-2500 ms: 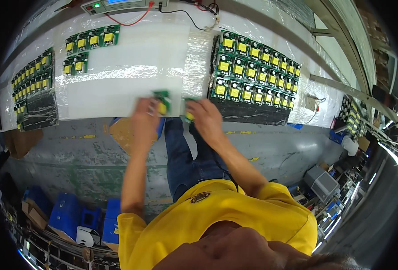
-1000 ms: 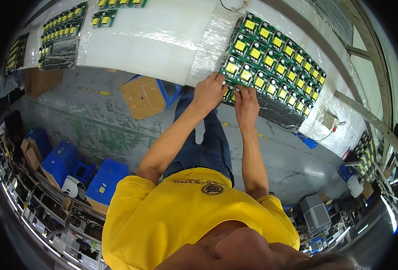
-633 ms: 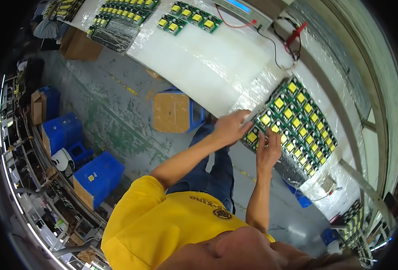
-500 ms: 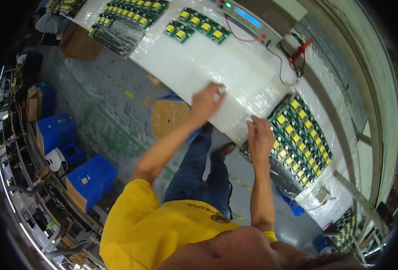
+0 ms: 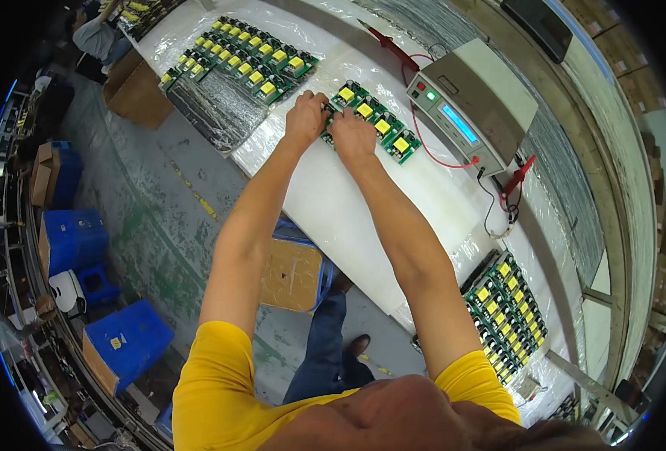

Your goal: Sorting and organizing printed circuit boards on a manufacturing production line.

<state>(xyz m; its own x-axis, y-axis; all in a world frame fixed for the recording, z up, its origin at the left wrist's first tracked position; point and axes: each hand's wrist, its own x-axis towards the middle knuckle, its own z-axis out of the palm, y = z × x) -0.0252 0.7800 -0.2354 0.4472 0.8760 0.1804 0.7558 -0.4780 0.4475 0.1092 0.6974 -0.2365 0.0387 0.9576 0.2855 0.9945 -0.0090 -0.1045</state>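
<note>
Both my arms stretch out to a small group of green circuit boards (image 5: pixel 382 125) with yellow transformers, set on the white table (image 5: pixel 348 218). My left hand (image 5: pixel 307 122) is closed at the left edge of a circuit board (image 5: pixel 330 133) in the near row, its fingertips curled against it. Close beside it, my right hand (image 5: pixel 352 135) is closed over the same spot, fingers bent onto the boards. Most of what lies under the fingers is hidden. A row of boards shows just beyond my hands.
A bench tester (image 5: pixel 464 105) with a lit blue display stands to the right, with a red probe (image 5: pixel 518 177) and leads. More boards fill a left block (image 5: pixel 250 56) and a right block (image 5: pixel 509 316). A stool (image 5: pixel 291 274) stands by the table's near edge.
Both hands have moved forward from over the near part of the table to the small group of boards and closed there. The view has shifted, showing more of the tester.
</note>
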